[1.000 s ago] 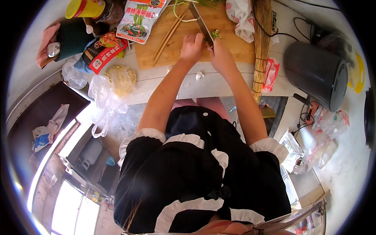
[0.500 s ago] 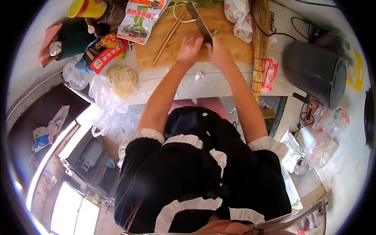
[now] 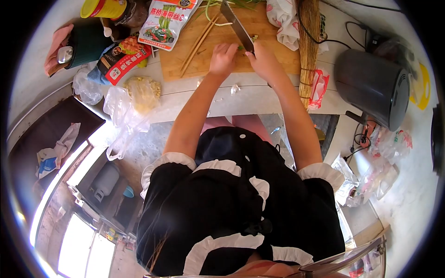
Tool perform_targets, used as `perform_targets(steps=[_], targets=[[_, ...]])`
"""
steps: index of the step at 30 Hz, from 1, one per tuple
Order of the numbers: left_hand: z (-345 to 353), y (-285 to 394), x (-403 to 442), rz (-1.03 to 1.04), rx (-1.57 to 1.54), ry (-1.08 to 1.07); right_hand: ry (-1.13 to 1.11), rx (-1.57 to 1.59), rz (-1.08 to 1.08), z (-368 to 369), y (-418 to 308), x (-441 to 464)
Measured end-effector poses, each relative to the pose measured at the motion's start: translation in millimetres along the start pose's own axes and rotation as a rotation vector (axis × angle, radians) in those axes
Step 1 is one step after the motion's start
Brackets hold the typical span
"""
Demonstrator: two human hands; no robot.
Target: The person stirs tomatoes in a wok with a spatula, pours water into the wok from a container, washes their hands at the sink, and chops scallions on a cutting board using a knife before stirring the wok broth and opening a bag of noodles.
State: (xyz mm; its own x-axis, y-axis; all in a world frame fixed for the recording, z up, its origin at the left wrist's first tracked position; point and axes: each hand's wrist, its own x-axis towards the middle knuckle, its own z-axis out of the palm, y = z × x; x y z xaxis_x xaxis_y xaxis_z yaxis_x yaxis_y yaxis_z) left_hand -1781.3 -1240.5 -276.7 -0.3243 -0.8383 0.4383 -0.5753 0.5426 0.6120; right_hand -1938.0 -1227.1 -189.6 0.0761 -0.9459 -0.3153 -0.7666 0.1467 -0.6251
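Note:
My right hand (image 3: 264, 60) is closed on the handle of a knife (image 3: 237, 26), whose broad blade slants up and left over the wooden cutting board (image 3: 282, 60). My left hand (image 3: 223, 59) rests at the board's near edge, left of the knife, fingers curled; a bit of green shows by its fingertips, and what it grips is too small to make out. Chopped green pieces (image 3: 255, 37) lie beside the blade, partly hidden by it. Long green stalks (image 3: 232, 3) lie at the board's far edge. Two chopsticks (image 3: 199, 44) lie on its left part.
Left of the board are a food packet (image 3: 165, 25), a red-and-black packet (image 3: 124, 60) and a plastic bag (image 3: 123, 109). To the right are a straw broom (image 3: 308, 51), a cloth (image 3: 283, 23) and a dark kettle (image 3: 371, 85). White scraps (image 3: 235, 88) lie near the counter's front.
My right hand and the knife handle have shifted slightly right, away from my left hand. The gap between the hands is wider, and fewer chopped pieces show beside the blade.

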Motion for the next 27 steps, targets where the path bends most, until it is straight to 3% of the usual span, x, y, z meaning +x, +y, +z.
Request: perform_targets(steps=[15, 27], targets=[[6, 1, 3, -0.001, 0.011, -0.003, 0.136, 0.051, 0.033, 31, 6, -11], [4, 6, 5, -0.063, 0.126, -0.032, 0.073, -0.054, -0.021, 19, 4, -3]])
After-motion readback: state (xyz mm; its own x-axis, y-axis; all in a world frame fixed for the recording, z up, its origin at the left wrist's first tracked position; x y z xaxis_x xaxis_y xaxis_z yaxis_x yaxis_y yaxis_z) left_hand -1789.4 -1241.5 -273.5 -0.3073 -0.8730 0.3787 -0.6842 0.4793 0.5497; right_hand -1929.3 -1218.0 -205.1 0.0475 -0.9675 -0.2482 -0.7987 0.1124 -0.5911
